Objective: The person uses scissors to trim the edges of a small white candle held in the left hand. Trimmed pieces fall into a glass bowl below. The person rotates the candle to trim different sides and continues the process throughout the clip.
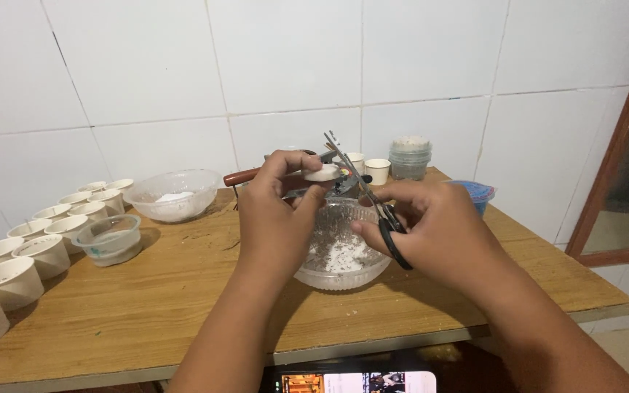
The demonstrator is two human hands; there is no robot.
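White, a small flat piece (322,172) sits pinched in my left hand (274,218) above the clear glass bowl (340,276) near the tabletop's (147,313) front edge. My right hand (438,229) grips black-handled scissors (373,204), blades angled up toward that piece. White cups (16,280) line the left edge, with a clear plastic bowl (172,195) toward the back edge.
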